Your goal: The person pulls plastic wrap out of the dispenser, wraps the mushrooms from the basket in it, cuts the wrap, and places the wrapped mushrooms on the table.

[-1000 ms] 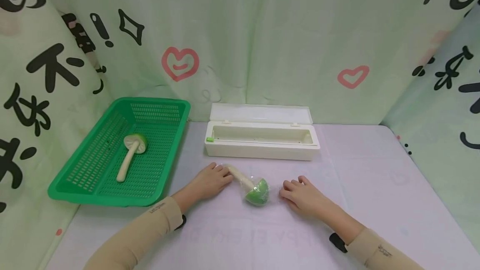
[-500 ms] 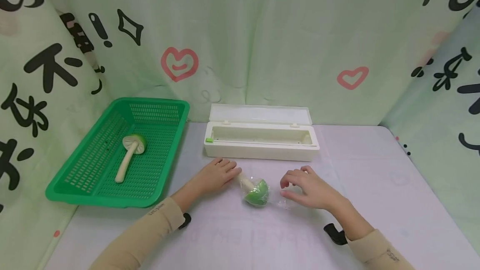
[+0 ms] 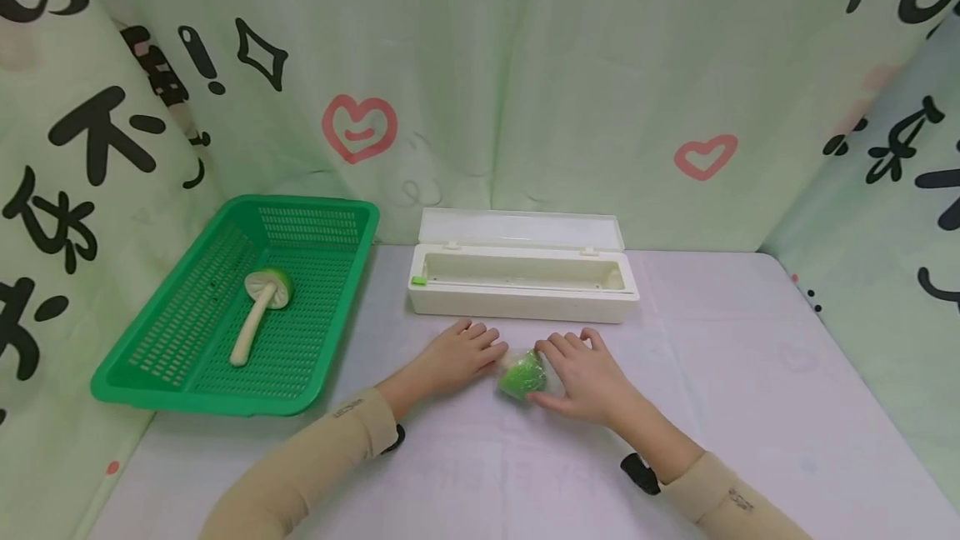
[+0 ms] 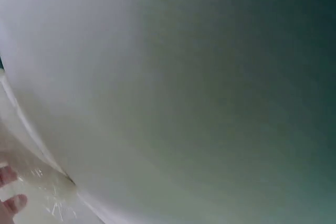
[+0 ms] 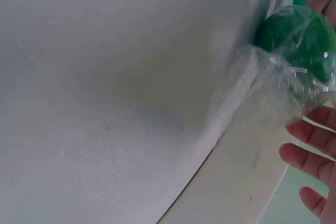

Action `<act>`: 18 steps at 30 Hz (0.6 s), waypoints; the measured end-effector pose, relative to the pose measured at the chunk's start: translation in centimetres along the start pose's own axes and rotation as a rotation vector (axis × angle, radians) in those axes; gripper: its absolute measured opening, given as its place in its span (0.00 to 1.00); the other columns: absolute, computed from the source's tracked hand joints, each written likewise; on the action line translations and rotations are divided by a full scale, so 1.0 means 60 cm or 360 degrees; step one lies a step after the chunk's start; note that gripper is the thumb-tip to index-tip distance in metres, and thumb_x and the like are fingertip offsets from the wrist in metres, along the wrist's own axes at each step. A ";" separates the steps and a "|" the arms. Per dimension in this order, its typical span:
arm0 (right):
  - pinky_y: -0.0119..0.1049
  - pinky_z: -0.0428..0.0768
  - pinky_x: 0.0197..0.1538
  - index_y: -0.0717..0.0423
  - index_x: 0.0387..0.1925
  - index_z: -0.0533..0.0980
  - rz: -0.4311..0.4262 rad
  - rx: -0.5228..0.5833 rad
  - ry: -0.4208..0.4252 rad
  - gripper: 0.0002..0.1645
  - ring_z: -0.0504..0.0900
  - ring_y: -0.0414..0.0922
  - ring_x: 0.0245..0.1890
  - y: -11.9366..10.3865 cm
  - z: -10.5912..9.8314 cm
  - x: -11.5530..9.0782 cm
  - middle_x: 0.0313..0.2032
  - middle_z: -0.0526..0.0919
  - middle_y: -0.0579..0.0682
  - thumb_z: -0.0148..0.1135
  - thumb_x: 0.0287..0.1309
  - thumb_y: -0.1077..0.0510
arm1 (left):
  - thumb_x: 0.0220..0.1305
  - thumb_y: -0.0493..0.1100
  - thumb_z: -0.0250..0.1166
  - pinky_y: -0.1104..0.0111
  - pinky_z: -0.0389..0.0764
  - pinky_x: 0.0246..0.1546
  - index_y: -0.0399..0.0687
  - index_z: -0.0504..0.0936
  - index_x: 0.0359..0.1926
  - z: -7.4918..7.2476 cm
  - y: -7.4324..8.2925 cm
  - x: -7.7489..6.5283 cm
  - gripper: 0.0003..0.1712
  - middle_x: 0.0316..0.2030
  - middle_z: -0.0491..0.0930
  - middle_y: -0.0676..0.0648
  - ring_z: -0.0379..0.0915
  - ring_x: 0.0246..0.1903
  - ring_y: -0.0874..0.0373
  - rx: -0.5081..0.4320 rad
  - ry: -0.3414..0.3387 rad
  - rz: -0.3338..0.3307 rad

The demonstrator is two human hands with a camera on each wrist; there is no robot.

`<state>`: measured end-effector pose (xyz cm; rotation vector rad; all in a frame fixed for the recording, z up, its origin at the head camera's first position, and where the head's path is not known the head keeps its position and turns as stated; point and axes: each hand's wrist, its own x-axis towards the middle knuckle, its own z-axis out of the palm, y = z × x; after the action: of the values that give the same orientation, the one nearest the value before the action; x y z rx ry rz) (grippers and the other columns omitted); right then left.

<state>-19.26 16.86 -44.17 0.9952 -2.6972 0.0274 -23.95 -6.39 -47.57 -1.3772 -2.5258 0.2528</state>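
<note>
A toy mushroom (image 3: 522, 376) with a green cap, in clear plastic wrap, is between my hands in the head view. My left hand (image 3: 467, 357) holds it by the pale stem, which the fingers mostly hide. Close round the cap's right side is my right hand (image 3: 581, 377), thumb and fingers apart. In the right wrist view, loose wrap (image 5: 262, 77) hangs from the green cap (image 5: 302, 40) beside spread fingertips (image 5: 302, 157). The left wrist view catches only some fingertips (image 4: 14, 203) and shiny wrap (image 4: 55, 195) at its lower left.
Behind the hands stands a white lidded box (image 3: 525, 304), lid raised, with a green tab at its left. A green basket (image 3: 330, 357) at the left contains an unwrapped green-capped mushroom (image 3: 262, 307). A pale cloth covers the table (image 3: 480, 482); printed curtains (image 3: 600, 90) surround it.
My left hand has moved right along the stem, and the wrapped mushroom has shifted slightly right and away. My right hand rose with fingers spread, then came left to the cap.
</note>
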 end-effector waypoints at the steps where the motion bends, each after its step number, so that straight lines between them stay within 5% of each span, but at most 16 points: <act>1: 0.47 0.62 0.47 0.55 0.47 0.71 0.0012 -0.0040 -0.0012 0.40 0.73 0.45 0.38 -0.001 0.002 0.000 0.40 0.76 0.48 0.56 0.44 0.28 | 0.68 0.53 0.47 0.62 0.67 0.51 0.57 0.69 0.49 0.000 0.002 0.003 0.13 0.45 0.72 0.54 0.68 0.44 0.57 0.0013 -0.0011 -0.0013; 12: 0.55 0.60 0.54 0.64 0.54 0.65 0.0236 -0.0111 -0.0185 0.50 0.73 0.53 0.47 -0.002 0.030 0.010 0.45 0.76 0.57 0.58 0.44 0.28 | 0.71 0.52 0.41 0.66 0.68 0.44 0.55 0.67 0.48 0.000 0.025 0.030 0.13 0.42 0.70 0.54 0.67 0.42 0.60 0.0046 -0.0116 -0.0152; 18: 0.56 0.60 0.55 0.64 0.55 0.64 0.0283 -0.0117 -0.0238 0.50 0.74 0.53 0.48 0.003 0.038 0.008 0.46 0.76 0.57 0.56 0.45 0.28 | 0.68 0.58 0.43 0.62 0.65 0.52 0.54 0.67 0.57 -0.006 0.013 0.009 0.23 0.48 0.72 0.53 0.66 0.50 0.58 -0.0049 -0.0185 -0.0308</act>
<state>-20.27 16.44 -46.22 0.7617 -2.8922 -0.1158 -23.51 -5.52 -47.34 -1.1483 -2.7463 0.2642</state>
